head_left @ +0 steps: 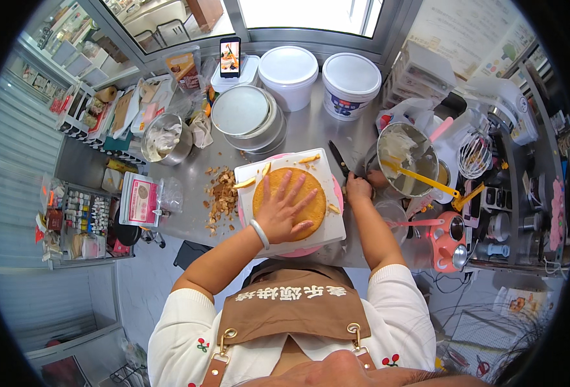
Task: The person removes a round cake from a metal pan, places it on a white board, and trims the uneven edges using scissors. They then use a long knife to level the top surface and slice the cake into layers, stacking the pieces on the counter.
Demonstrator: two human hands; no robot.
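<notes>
A round golden sponge cake (pixel 317 193) lies on a white square board (pixel 335 227), above a pink round base (pixel 304 252). My left hand (pixel 285 208), fingers spread, rests flat on top of the cake. Strips of trimmed crust (pixel 244 183) lie on the board around it. Right of the board, my right hand (pixel 359 187) is curled at the handle end of a dark knife (pixel 338 157); whether the fingers grip it is hidden. Close beside that hand stands a steel mixing bowl (pixel 413 181) with cream and a yellow spatula (pixel 420 179) in it.
Brown cake crumbs (pixel 222 196) lie left of the board. Round cake tins (pixel 240 110), white lidded buckets (pixel 288 65) and a propped phone (pixel 230 57) stand at the back. Another cream bowl (pixel 166 140) is at left. A pink appliance (pixel 444 237) sits at right.
</notes>
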